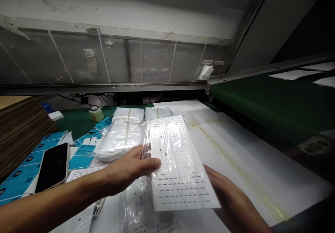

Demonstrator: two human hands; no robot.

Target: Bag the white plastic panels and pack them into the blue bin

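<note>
A white sheet [180,177] with rows of short slots is raised over the table, its upper part inside a clear plastic bag [167,138]. My left hand [138,163] grips the bag and sheet at their left edge, thumb on the front and fingers partly behind. Behind the sheet's right edge is my right hand [213,177]; its fingers are hidden, so its grip does not show. Beneath them lie more bagged slotted sheets [141,205]. Just beyond my left hand sits a tied bundle of clear plastic bags [121,135], with a second bundle [158,112] beside it.
On the left lie a phone [53,167], blue printed labels [28,166] and a stack of brown boards [23,128]. A small bottle [96,114] stands at the back. White sheeting with yellowish tape [222,152] covers the right side, below a green conveyor belt [274,96].
</note>
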